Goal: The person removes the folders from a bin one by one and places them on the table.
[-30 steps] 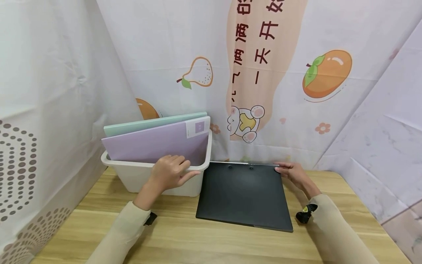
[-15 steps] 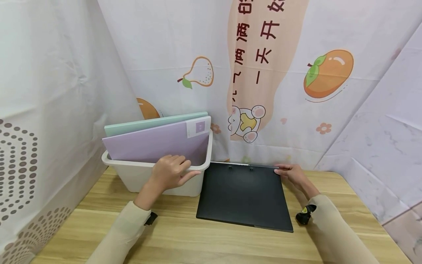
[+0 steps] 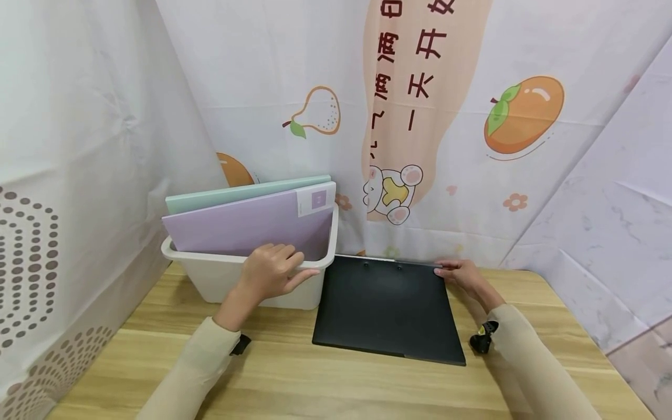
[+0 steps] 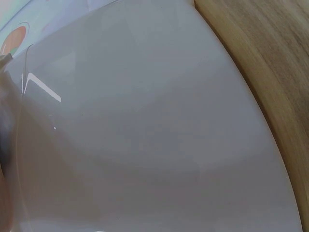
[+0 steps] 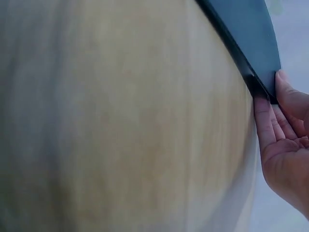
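Observation:
My left hand [image 3: 270, 271] grips the front rim of a white plastic bin [image 3: 210, 277], its thumb pointing right along the rim. Inside the bin, a lilac file folder [image 3: 241, 224] with a white label leans in front of a mint-green one [image 3: 252, 191]. The bin's smooth wall [image 4: 154, 121] fills most of the left wrist view. A black file folder [image 3: 388, 309] lies flat on the table, right of the bin. At its back right corner my right hand [image 3: 464, 277] pinches the edge; in the right wrist view, the thumb and fingers lie on opposite faces of the corner.
The wooden table [image 3: 294, 385] runs beneath everything. White printed cloth [image 3: 283, 58] hangs close behind the bin and black folder, with more cloth along the left and right sides. A dark wrist strap [image 3: 482, 338] sits at the right cuff.
My right hand has shifted very slightly left at the black folder's corner. The left hand and the bin stay in place.

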Demonstrator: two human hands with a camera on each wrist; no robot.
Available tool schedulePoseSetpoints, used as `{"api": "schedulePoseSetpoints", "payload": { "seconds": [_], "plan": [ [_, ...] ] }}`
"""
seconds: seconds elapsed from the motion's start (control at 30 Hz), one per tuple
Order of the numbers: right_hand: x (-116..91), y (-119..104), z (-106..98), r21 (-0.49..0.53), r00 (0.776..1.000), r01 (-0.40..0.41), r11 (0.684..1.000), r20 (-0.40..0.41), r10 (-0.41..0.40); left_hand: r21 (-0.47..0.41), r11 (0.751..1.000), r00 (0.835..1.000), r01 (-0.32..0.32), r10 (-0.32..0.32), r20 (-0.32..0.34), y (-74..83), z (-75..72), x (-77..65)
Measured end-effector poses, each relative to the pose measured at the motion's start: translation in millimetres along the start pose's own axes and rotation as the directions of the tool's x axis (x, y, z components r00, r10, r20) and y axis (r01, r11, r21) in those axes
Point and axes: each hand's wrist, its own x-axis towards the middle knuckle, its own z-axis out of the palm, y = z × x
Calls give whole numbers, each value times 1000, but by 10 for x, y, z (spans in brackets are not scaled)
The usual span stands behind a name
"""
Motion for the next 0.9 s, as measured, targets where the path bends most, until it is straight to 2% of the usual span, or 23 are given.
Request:
{"api": "schedulePoseSetpoints", "payload": {
  "seconds": [0.33, 0.53, 0.9],
  "plan": [
    [-48, -94, 40, -79, 1000, -9, 997, -13, 8, -5, 1000, 1000, 7, -7, 2, -2, 9, -4],
    [-33, -112, 58, -79, 999, -27, 996, -44, 24, -10, 1000, 1000, 1, -2, -11, -8, 11, -2],
    [-29, -105, 86, -78, 998, -21, 997, -64, 16, -9, 1000, 1000, 0, 0, 7, -6, 2, 9]
  ]
}}
